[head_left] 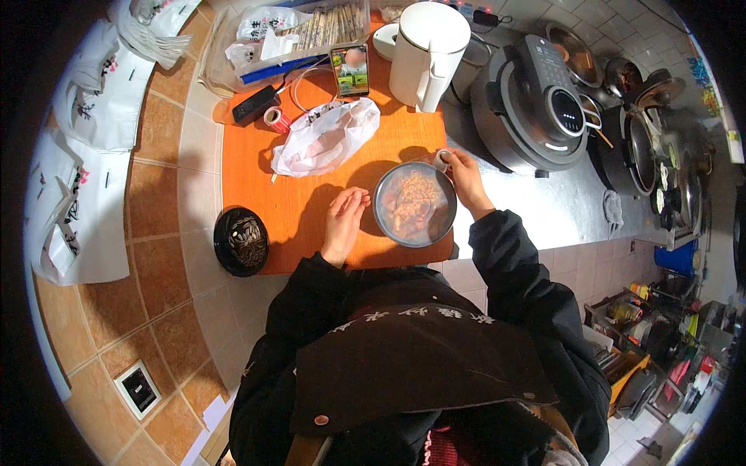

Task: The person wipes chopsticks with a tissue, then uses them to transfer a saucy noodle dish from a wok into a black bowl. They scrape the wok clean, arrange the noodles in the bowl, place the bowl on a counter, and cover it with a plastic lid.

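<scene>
The lidded round bowl (415, 204) of noodles sat on the orange board (256, 175) near its front right corner, between both hands. From the left hand (344, 220) it lay at about three o'clock, just beside the fingertips; that hand rested flat on the board, fingers loosely together, holding nothing. The right hand (466, 180) was nearer, at the bowl's one o'clock rim, fingers pinched on a small roll of tape (442, 160) touching the lid's edge.
</scene>
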The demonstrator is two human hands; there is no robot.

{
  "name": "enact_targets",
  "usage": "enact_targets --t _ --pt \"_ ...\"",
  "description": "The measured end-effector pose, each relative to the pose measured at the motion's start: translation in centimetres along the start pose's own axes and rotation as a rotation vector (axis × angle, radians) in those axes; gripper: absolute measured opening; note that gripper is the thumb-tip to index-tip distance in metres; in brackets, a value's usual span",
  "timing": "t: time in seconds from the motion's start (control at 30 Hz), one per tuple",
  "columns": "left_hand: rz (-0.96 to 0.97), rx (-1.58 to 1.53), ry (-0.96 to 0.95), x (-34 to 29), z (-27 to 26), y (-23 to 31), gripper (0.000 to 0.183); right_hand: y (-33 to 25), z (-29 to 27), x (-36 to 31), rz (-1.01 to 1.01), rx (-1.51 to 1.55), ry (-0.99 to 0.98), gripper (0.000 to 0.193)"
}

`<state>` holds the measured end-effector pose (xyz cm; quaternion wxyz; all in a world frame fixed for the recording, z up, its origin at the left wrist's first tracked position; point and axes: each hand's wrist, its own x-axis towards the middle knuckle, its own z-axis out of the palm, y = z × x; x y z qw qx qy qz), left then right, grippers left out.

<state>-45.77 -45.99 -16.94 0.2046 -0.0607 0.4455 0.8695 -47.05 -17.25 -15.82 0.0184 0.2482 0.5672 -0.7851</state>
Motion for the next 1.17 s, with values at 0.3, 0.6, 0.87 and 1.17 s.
enact_targets --t 0.3,0.6,0.87,1.17 --pt "-0.002 0.179 -0.021 -0.8 0.1 -0.3 0.020 1.0 1.3 -1.3 -0.276 -0.404 0.198 0.027" --pt "0.174 0.487 -0.023 -1.8 0.9 -0.2 0.020 1.4 1.9 -1.3 -0.414 -0.703 0.347 0.035" --pt "0.444 0.880 -0.036 -3.0 1.3 -0.7 0.029 1.0 2.4 -1.8 -0.422 -0.710 0.345 0.037" --pt "0.626 1.071 -0.110 -4.1 1.3 -1.3 0.033 1.0 2.6 -1.6 -0.404 -0.760 0.337 0.037"
